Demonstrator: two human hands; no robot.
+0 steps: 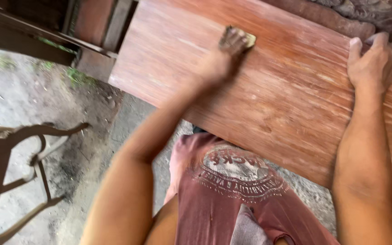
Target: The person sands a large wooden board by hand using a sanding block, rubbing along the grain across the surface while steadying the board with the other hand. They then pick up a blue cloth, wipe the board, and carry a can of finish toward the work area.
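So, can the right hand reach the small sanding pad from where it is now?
Probably yes. The right hand rests on the far edge of the wooden board, and only bare wood lies between it and the sanding pad under the left hand.

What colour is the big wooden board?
Reddish-brown, with pale scuffed streaks along the grain. The board shows in the head view.
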